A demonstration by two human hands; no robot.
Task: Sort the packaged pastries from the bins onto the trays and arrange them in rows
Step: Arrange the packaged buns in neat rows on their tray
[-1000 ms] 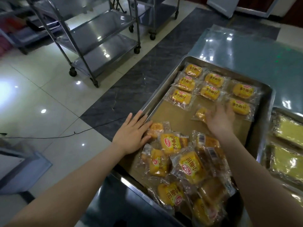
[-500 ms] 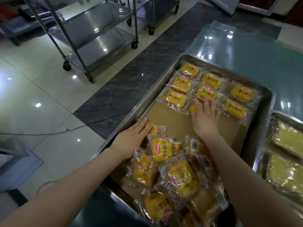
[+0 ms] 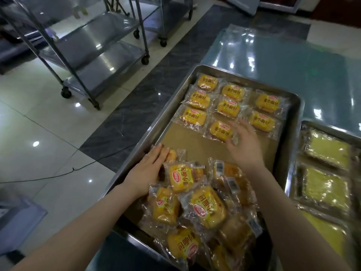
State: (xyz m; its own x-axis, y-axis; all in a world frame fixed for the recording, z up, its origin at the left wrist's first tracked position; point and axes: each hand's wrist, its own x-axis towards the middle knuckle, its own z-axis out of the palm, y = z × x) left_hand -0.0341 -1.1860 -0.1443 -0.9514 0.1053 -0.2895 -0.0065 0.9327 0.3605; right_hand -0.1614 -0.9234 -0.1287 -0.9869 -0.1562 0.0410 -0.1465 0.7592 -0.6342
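Observation:
A steel tray (image 3: 191, 143) lined with brown paper lies in front of me. Yellow packaged pastries (image 3: 227, 108) sit in rows at its far end. The nearest pastry (image 3: 220, 131) lies at the end of the middle row. My right hand (image 3: 244, 145) hovers just right of it, fingers spread, holding nothing. A loose pile of pastries (image 3: 207, 208) fills the near end. My left hand (image 3: 146, 173) lies flat over one pastry (image 3: 172, 154) at the pile's far left, by the tray's left rim. Its thumb is hidden.
A second tray (image 3: 326, 188) with yellow-green wrapped slabs sits close on the right. The trays rest on a glossy blue-green table (image 3: 273, 55). Wheeled steel shelf carts (image 3: 93, 55) stand on the tiled floor at left. A black cable (image 3: 58, 175) crosses the floor.
My right hand carried a pastry to the middle row, set it down and drew back to the right. My left hand slid from the tray rim onto a pastry.

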